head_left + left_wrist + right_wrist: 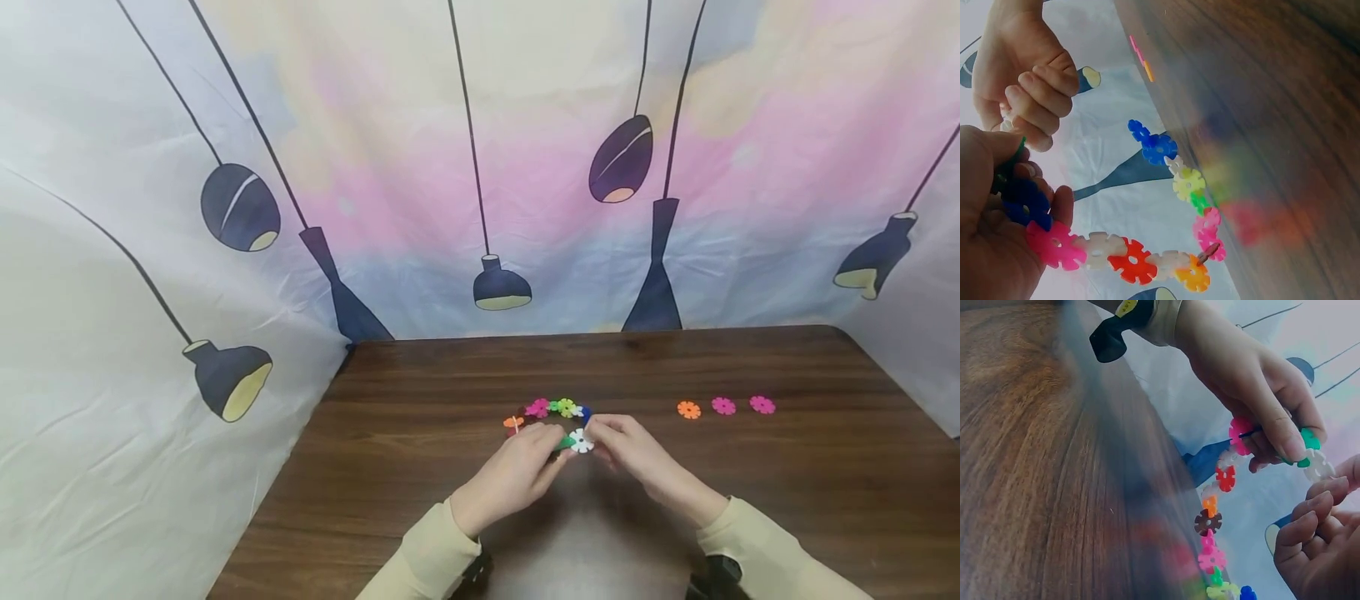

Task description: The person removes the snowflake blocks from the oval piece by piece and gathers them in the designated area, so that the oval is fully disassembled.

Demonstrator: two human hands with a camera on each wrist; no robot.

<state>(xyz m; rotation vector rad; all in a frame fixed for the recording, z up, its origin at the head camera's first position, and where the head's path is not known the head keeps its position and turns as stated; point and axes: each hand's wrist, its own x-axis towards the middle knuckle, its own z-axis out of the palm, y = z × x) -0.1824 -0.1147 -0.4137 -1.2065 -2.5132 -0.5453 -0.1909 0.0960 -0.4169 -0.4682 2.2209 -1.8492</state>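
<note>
A chain of notched plastic flower discs [1136,260] in many colours hangs in a curve from my left hand [517,467]. That hand pinches a green disc [1309,439] between thumb and fingers, with a dark blue disc [1025,203] against its palm side. A white disc [581,441] sits at the green one's edge, between both hands. My right hand [637,454] pinches the white disc's other side, its fingers curled and partly covering it. At the chain's far end, blue discs [1160,149] hang free of the fingers.
Three loose discs lie in a row on the brown wooden table [420,500], right of my hands: an orange disc [688,410], a pink disc [723,406] and another pink disc [762,405]. A cloth backdrop [420,192] printed with lamps stands behind and beside the table.
</note>
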